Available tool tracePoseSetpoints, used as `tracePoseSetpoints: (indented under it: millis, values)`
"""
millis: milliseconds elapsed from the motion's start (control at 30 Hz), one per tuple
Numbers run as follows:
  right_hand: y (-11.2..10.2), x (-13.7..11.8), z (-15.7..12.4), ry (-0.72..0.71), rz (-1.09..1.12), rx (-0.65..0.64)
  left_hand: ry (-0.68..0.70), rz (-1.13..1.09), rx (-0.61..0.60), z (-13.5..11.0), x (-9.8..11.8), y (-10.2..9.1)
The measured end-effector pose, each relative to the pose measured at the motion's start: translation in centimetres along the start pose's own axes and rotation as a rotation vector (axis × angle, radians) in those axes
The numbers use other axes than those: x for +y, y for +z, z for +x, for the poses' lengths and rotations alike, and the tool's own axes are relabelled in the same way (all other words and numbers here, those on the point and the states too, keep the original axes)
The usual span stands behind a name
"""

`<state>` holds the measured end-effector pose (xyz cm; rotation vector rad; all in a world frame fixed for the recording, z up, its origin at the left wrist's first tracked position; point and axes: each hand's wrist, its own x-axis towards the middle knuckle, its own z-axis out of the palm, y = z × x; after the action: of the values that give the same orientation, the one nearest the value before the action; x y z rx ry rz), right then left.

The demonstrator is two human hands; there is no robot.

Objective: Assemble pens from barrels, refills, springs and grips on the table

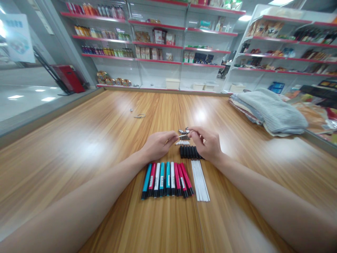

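My left hand (159, 144) is closed in a pinch on one end of a small, thin, light-coloured pen part (182, 136). Fingertips of my right hand (209, 144) are pinched at its other end; whether they grip that same part or another tiny one, I cannot tell. Just below lie small white pointed pieces (182, 143). Shiny metal pen clips (180, 131) lie beyond the fingers, partly covered. A row of black caps (188, 152) is partly hidden by my right hand. Nearer me are pink, blue and white pen barrels (168, 179) and slim white refills (200, 181).
The wooden table (105, 196) spreads around both hands. Farther off lie a cable tie (139, 116) and a tiny shiny piece (131, 110). Folded striped cloth (276, 109) is at the right edge. Stocked shelves (158, 44) stand behind the table.
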<state>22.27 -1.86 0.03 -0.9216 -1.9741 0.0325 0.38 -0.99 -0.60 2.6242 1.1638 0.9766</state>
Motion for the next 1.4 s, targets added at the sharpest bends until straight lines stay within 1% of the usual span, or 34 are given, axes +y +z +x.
tracePoseSetpoints:
  millis: [133,333,500,833,933,1400]
  values:
    - [-0.15,0.49,-0.05,0.063,0.028,-0.026,-0.039,0.019,0.019,-0.04,-0.07,-0.05]
    - [-0.24,0.19,0.13,0.091,-0.048,-0.122,-0.060,0.024,0.012,0.01,-0.19,-0.02]
    - [-0.23,0.24,0.22,0.130,-0.089,-0.165,-0.084,0.000,0.010,0.03,-0.12,-0.04]
    - [-0.08,0.61,0.13,0.168,-0.141,-0.194,-0.087,-0.021,0.010,-0.01,-0.13,-0.03]
    - [-0.03,0.69,0.13,0.180,-0.161,-0.182,-0.089,-0.018,0.011,-0.02,-0.14,-0.04]
    - [-0.12,0.20,0.14,0.166,-0.146,-0.216,-0.092,-0.025,0.001,-0.05,-0.19,-0.01]
